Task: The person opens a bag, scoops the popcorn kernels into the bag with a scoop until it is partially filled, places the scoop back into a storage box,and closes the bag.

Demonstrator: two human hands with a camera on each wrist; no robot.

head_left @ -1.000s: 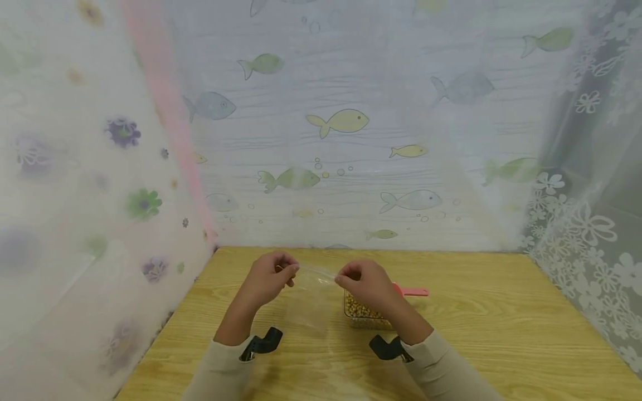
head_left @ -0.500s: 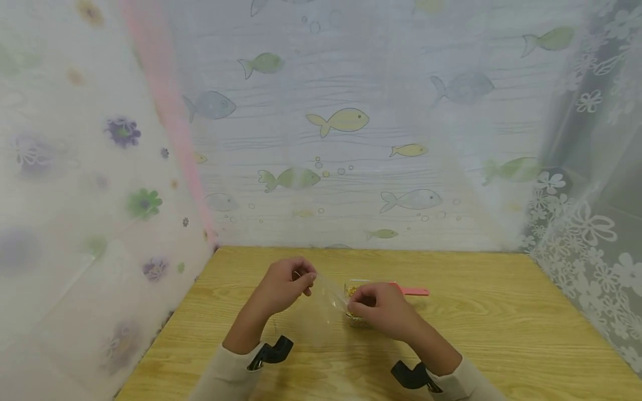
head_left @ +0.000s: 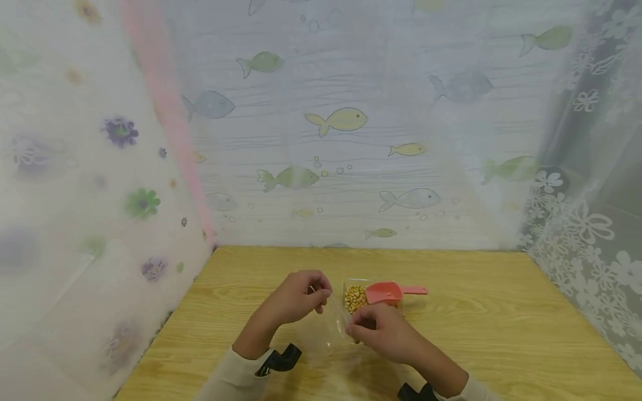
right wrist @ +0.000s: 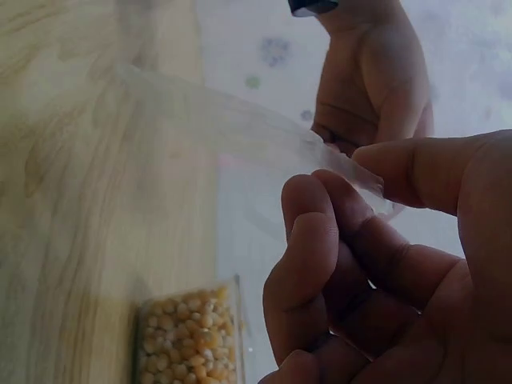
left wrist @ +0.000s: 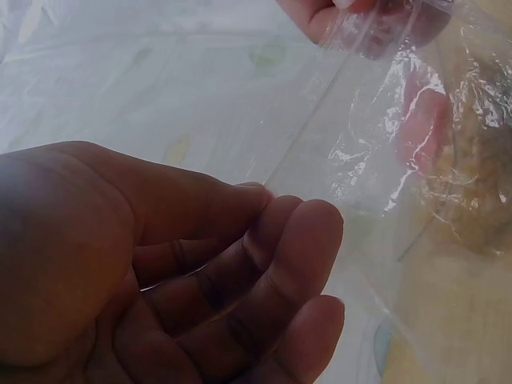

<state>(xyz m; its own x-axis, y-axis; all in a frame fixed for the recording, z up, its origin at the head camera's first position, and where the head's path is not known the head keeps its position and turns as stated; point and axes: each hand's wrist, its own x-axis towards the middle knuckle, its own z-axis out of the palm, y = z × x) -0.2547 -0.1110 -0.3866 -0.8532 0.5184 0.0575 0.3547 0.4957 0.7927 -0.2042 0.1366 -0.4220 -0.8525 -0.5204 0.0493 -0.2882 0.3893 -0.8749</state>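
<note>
A clear plastic bag [head_left: 326,334] hangs between both hands above the table, its top edge slanting down to the right. My left hand [head_left: 303,298] pinches one top corner between thumb and forefinger. Lower and nearer, my right hand [head_left: 386,331] pinches the opposite corner. Through the film in the left wrist view, the bag [left wrist: 376,136] looks shiny and creased. Behind the right hand stands a clear rectangular container of corn kernels [head_left: 355,299], also seen in the right wrist view as kernels [right wrist: 188,336]. A pink scoop [head_left: 386,292] lies on the corn, its handle pointing right over the rim.
The wood-grain table [head_left: 241,278] extends around the hands. Behind it hangs a translucent curtain [head_left: 321,211] printed with fish. Flower-patterned sheets [head_left: 145,267] close off the left and right sides.
Both hands have come nearer and lower, still holding the bag, with the right hand dropping further. The bag's top edge went from nearly level to slanted, uncovering the container and scoop.
</note>
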